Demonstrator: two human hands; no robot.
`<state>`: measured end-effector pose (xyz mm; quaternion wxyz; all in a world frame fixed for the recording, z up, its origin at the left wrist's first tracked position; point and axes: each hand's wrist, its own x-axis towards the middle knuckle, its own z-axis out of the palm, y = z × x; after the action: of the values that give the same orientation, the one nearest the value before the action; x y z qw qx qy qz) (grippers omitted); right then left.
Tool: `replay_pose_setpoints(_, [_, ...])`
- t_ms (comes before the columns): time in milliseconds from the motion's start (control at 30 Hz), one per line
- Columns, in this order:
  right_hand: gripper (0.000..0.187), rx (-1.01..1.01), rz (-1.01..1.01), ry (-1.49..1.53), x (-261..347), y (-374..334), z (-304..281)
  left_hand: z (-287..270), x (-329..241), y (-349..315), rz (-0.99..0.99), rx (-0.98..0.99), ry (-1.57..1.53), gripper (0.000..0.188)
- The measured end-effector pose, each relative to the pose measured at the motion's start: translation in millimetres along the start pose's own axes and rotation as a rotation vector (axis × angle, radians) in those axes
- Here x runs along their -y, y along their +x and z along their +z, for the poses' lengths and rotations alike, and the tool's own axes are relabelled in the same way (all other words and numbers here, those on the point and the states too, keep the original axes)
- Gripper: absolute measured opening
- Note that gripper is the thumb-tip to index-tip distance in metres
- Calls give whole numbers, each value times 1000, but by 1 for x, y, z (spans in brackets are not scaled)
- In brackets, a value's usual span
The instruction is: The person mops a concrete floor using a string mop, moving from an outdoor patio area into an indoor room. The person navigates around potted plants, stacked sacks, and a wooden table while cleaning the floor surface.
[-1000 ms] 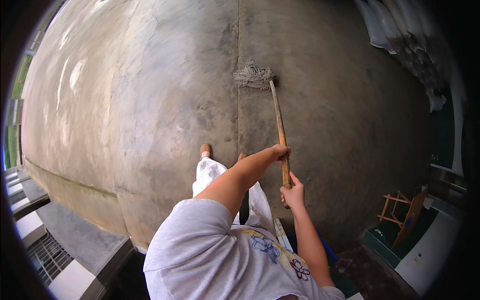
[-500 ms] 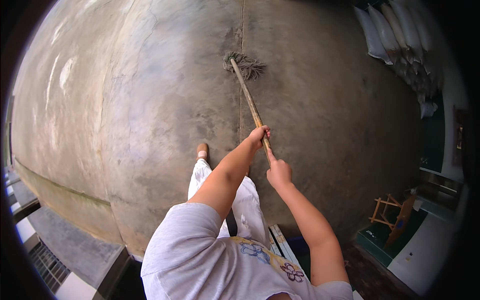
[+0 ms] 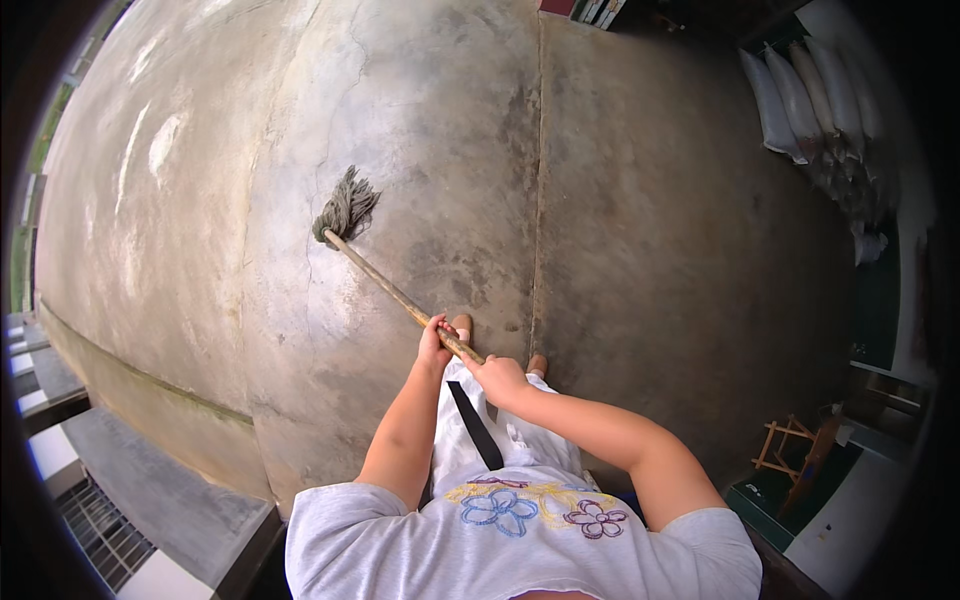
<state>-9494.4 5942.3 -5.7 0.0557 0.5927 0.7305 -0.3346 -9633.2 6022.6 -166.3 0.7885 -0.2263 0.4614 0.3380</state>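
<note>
A mop (image 3: 385, 287) with a wooden pole slants from my hands out to the far left. Its grey string head (image 3: 350, 203) lies on the concrete floor, the strands trailing away from me. My left hand (image 3: 434, 340) is wrapped around the pole in front of my body. Lower down, close to the top end of the pole, my right hand (image 3: 499, 379) closes on it. Both forearms reach in from below, and my shoes stand just beyond the hands.
The concrete floor (image 3: 640, 210) has a long seam and dark stains. White sacks (image 3: 790, 95) are stacked at the far right. A wooden frame (image 3: 783, 445) stands at the near right. At the left runs a raised concrete ledge (image 3: 170, 490) beside a metal grate (image 3: 100, 535).
The mop head has swept left and nearer to me, its strands now pointing away instead of right. Both hands have drawn closer to my body and to the left, still on the pole.
</note>
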Motion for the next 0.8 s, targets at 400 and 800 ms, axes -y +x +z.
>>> replay_pose_setpoints(400, [64,445,-63,729,15,86,6,-99,-98,-48,183,-419,247,15])
replay_pose_setpoints(800, [70,433,507,1722,-160,-121,13,-43,136,-3,-265,23,640,32])
